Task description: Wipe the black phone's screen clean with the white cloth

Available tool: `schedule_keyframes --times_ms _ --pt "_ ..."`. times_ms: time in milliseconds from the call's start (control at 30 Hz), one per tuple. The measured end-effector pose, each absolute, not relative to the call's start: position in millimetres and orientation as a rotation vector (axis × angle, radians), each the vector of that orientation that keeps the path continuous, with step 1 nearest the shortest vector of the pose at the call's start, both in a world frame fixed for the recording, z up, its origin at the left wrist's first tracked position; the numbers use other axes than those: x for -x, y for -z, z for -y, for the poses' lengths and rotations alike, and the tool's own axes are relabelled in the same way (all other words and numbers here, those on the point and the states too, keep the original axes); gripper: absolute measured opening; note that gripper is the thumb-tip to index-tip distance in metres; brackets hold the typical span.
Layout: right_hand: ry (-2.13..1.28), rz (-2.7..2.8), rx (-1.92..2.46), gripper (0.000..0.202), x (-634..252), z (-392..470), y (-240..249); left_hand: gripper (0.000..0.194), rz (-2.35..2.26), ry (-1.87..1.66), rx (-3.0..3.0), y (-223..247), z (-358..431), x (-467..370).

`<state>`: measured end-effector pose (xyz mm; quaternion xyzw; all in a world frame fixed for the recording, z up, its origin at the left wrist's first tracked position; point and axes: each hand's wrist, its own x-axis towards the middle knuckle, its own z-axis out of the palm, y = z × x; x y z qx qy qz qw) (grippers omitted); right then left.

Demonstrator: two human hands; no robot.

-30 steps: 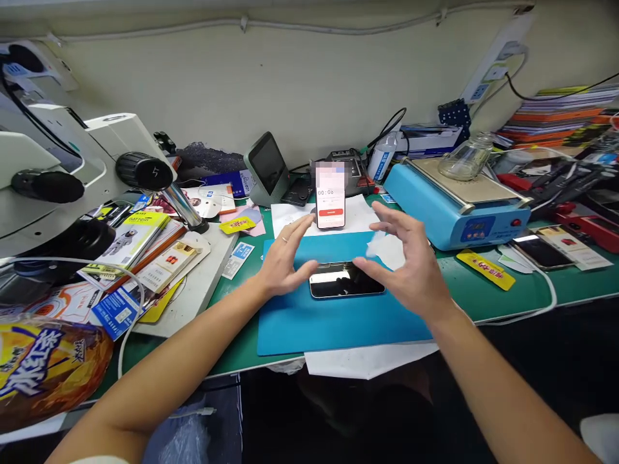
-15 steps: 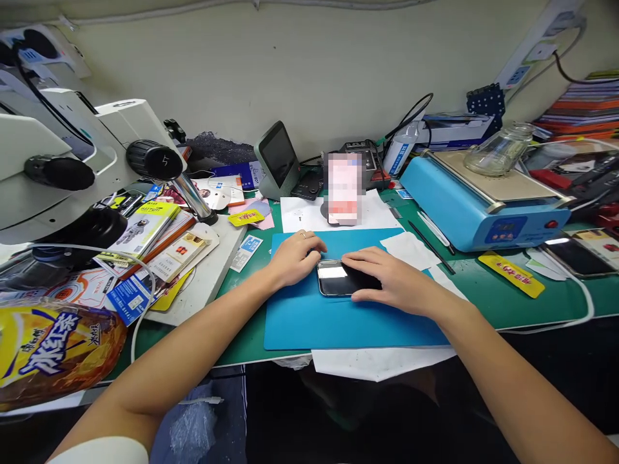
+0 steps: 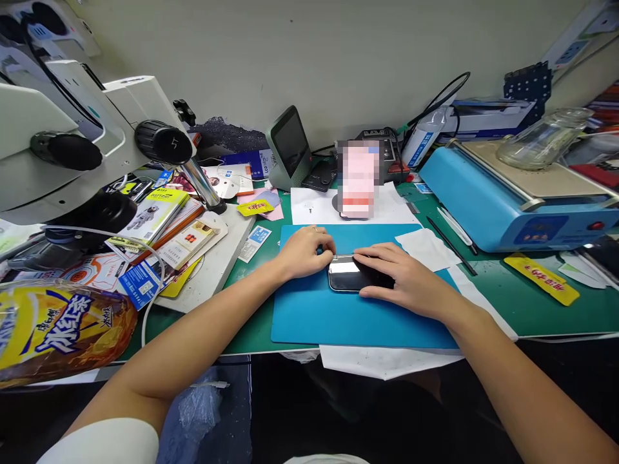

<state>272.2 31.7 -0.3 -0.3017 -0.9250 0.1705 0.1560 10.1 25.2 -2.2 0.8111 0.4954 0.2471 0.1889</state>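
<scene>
A smartphone (image 3: pixel 344 276) with a dark, glossy screen lies face up on the blue mat (image 3: pixel 309 319). My right hand (image 3: pixel 406 276) grips it from the right, with the thumb along the near edge and fingers reaching over the screen to the far edge. At the phone's far left corner is my left hand (image 3: pixel 305 251), its fingers curled and thumb and forefinger drawn together. What lies between those fingertips, if anything, is too small to make out. A bright reflection covers part of the screen's left end.
A microscope (image 3: pixel 68 151) and a drink bottle (image 3: pixel 62 328) stand at left. Behind the mat are a propped, blurred-out phone (image 3: pixel 358 177) and a small display (image 3: pixel 290 145). A blue heating plate machine (image 3: pixel 483 200) carries a glass jar (image 3: pixel 541 142) at right. White paper (image 3: pixel 425 248) touches the mat.
My left hand's fingers have curled in and come together by the phone's corner. The right hand keeps its hold on the phone. The whole view has shifted, with things appearing farther right.
</scene>
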Motion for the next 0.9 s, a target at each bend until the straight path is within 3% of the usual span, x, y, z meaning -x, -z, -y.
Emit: schedule_keyframes --times_ms 900 --pt "-0.513 2.62 0.811 0.056 -271.0 -32.3 3.7 0.016 -1.381 -0.676 -2.144 -1.7 -26.7 -10.9"
